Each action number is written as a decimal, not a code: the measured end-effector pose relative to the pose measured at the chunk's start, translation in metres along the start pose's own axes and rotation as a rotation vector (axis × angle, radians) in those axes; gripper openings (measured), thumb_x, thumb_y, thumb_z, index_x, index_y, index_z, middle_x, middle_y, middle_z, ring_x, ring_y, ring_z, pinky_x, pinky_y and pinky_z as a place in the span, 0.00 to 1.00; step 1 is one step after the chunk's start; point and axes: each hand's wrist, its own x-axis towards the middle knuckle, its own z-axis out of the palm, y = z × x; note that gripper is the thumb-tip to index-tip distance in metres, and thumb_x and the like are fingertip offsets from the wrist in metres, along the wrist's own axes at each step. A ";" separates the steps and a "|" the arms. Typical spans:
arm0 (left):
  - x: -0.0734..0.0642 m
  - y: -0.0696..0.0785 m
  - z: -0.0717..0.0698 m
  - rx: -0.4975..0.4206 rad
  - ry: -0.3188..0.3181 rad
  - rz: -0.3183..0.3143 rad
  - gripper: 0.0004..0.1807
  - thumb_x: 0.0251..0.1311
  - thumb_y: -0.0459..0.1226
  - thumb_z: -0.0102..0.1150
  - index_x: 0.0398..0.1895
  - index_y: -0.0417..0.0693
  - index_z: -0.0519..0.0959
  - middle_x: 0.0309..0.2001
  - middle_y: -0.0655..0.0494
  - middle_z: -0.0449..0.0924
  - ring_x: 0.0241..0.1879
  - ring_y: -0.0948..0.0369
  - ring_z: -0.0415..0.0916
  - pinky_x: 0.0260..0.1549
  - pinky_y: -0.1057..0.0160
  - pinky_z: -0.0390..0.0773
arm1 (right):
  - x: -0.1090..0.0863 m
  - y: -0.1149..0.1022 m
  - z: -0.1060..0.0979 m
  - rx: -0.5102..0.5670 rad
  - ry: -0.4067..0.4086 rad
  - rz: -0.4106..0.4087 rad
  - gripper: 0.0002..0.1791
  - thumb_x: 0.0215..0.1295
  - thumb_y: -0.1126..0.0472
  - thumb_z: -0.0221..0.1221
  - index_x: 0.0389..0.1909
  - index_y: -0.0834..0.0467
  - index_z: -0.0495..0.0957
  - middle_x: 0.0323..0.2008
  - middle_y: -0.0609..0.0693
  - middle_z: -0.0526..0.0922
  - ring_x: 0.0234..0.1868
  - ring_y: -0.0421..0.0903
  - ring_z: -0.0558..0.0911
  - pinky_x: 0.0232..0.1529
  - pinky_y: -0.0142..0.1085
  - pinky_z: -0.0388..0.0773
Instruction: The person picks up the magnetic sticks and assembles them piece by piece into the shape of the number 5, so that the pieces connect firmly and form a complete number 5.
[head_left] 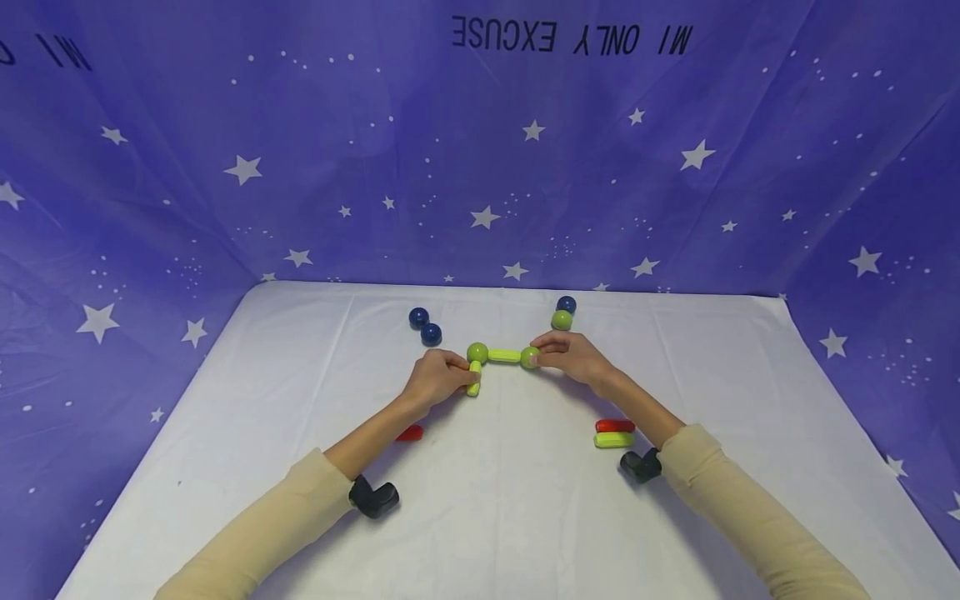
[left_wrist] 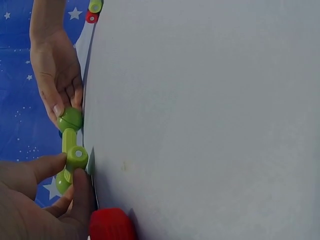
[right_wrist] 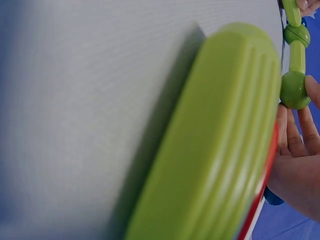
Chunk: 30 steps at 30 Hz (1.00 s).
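Observation:
Near the table's middle, a light green rod [head_left: 504,356] joins two green balls, one at its left end [head_left: 477,353] and one at its right end [head_left: 529,357]. My left hand [head_left: 437,380] pinches a second light green rod [head_left: 473,379], whose far end meets the left ball. Between thumb and fingers, my right hand [head_left: 573,358] holds the right ball. In the left wrist view, the pinched rod [left_wrist: 77,157] points its round end at the camera. The right wrist view shows the thumb and fingers around the green ball [right_wrist: 294,90].
Two dark blue balls [head_left: 425,326] lie at the back left. A blue ball [head_left: 566,304] and a green ball [head_left: 562,320] touch at the back right. By the right forearm lie a red rod [head_left: 615,426] and a light green rod [head_left: 613,440]; another red rod [head_left: 410,433] is partly behind the left forearm.

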 end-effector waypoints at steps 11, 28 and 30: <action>0.003 -0.002 -0.003 0.064 0.024 0.044 0.12 0.56 0.38 0.71 0.39 0.40 0.83 0.28 0.55 0.83 0.28 0.61 0.77 0.27 0.67 0.73 | 0.001 0.001 0.001 -0.005 -0.002 0.003 0.23 0.62 0.54 0.69 0.56 0.56 0.80 0.48 0.52 0.83 0.52 0.51 0.77 0.48 0.42 0.71; 0.019 -0.001 0.002 0.031 0.049 0.189 0.21 0.62 0.34 0.65 0.59 0.41 0.79 0.51 0.45 0.83 0.54 0.50 0.78 0.52 0.56 0.77 | -0.001 -0.001 0.001 -0.006 -0.006 0.009 0.23 0.62 0.54 0.69 0.56 0.57 0.80 0.48 0.52 0.84 0.53 0.52 0.77 0.49 0.43 0.70; 0.020 -0.001 0.002 0.042 0.045 0.196 0.20 0.63 0.34 0.65 0.58 0.41 0.80 0.51 0.45 0.82 0.55 0.50 0.78 0.54 0.55 0.76 | -0.002 -0.002 0.000 0.003 -0.003 0.011 0.23 0.62 0.54 0.69 0.56 0.57 0.80 0.48 0.52 0.84 0.52 0.51 0.77 0.49 0.43 0.70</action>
